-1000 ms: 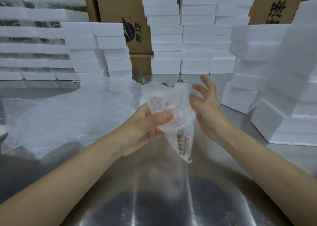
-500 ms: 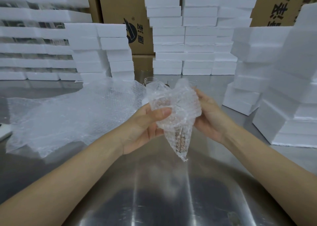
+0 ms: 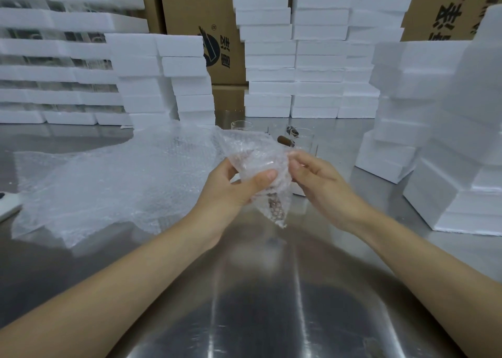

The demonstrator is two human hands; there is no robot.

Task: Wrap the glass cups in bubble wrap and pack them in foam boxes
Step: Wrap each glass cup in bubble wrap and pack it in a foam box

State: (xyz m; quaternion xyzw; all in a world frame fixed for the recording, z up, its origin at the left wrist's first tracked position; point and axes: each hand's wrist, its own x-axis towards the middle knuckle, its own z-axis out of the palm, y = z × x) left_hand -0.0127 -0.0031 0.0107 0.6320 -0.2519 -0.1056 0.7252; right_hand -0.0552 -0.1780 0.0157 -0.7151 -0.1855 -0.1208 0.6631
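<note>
A glass cup bundled in bubble wrap (image 3: 255,164) is held above the steel table (image 3: 271,289). My left hand (image 3: 231,189) grips the bundle from the left, thumb across its front. My right hand (image 3: 317,178) pinches the wrap's right edge with curled fingers. A loose tail of wrap hangs down below the hands, something brown showing through it. Two bare glass cups (image 3: 241,125) (image 3: 303,135) stand behind the bundle, partly hidden by it.
A pile of bubble wrap sheets (image 3: 108,183) lies to the left. White foam boxes are stacked at the left (image 3: 160,77), back (image 3: 296,58) and right (image 3: 448,140). Cardboard cartons (image 3: 190,7) stand behind. A white object (image 3: 6,204) sits at the left edge.
My right hand went from open beside the bundle to closing round its right side, and now pinches the wrap's edge. The top of the wrap has been folded flatter.
</note>
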